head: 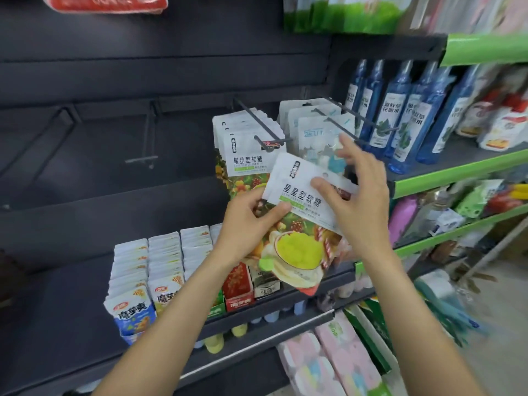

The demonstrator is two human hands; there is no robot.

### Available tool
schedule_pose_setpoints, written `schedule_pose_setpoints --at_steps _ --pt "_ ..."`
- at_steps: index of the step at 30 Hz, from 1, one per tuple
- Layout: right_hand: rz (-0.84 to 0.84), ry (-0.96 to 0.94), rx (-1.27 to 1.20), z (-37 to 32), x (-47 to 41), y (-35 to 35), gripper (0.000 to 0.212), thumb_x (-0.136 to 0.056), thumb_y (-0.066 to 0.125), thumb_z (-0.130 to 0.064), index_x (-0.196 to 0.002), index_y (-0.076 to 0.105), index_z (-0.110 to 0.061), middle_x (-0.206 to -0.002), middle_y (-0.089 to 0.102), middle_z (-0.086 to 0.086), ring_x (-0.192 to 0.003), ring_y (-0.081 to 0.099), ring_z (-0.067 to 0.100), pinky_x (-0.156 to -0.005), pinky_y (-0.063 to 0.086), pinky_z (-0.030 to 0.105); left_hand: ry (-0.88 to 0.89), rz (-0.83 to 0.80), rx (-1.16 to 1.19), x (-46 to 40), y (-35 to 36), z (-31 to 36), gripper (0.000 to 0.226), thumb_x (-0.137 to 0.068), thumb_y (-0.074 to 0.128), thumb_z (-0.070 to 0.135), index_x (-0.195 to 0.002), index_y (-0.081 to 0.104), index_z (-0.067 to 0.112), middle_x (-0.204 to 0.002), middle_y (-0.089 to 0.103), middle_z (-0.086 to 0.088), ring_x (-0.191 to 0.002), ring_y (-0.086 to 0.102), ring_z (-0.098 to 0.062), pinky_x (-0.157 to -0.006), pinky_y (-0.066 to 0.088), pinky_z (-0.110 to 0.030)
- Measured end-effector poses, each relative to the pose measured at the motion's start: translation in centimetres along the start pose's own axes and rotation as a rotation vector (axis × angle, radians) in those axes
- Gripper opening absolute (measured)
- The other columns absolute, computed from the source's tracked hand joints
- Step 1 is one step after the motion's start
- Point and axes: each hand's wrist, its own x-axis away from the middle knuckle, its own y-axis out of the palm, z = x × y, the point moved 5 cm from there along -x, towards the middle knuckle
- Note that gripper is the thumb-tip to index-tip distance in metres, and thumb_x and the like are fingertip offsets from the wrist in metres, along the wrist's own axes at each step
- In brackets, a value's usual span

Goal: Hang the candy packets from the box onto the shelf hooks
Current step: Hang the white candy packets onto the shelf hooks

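Note:
My left hand (248,224) grips a candy packet (297,224), white on top with yellow-green candy pictured below, thumb across its left edge. My right hand (357,192) holds the packet's upper right part, thumb on the front and fingers spread behind. The packet is tilted, its top just below the tip of a black shelf hook (263,130). Several identical packets (245,155) hang on that hook. To the right, several blue-and-white packets (311,132) hang on another hook (340,127). The box is not in view.
Empty black hooks (147,132) stick out of the dark back panel at left. Snack pouches (143,281) and small cartons (238,284) stand on the shelf below. Blue bottles (400,110) fill the green-edged shelf at right. Pink packs (337,358) lie low down.

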Motion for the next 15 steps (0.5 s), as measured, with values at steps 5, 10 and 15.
schedule_pose_setpoints --at_steps 5,10,15 --pt "0.001 0.665 -0.684 2.4 3.7 1.4 0.029 -0.079 0.073 -0.021 -0.104 0.059 -0.019 -0.097 0.072 -0.002 -0.086 0.069 0.008 -0.070 0.054 0.021 -0.117 0.151 0.147 0.6 0.0 -0.5 0.021 -0.076 0.078 0.012 -0.090 0.071 0.027 -0.091 0.076 0.007 -0.083 0.071 -0.010 -0.073 0.057 -0.028" --pt "0.010 0.649 -0.663 2.9 2.3 3.3 0.021 -0.083 0.072 -0.005 -0.092 0.061 -0.020 -0.093 0.071 0.004 -0.082 0.069 0.014 -0.072 0.055 0.032 -0.139 0.314 0.047 -0.3 -1.8 -2.1 0.004 -0.095 0.056 0.039 -0.096 0.059 0.039 -0.100 0.073 0.002 -0.087 0.069 -0.015 -0.076 0.057 -0.046" --pt "0.036 0.618 -0.658 2.6 0.6 4.4 0.024 -0.083 0.072 -0.005 -0.091 0.059 -0.024 -0.091 0.069 -0.001 -0.083 0.066 0.013 -0.075 0.056 0.031 0.001 0.464 0.041 -2.1 -3.1 -0.8 0.025 -0.092 0.064 0.021 -0.107 0.047 0.032 -0.097 0.071 0.003 -0.085 0.069 -0.010 -0.069 0.055 -0.032"
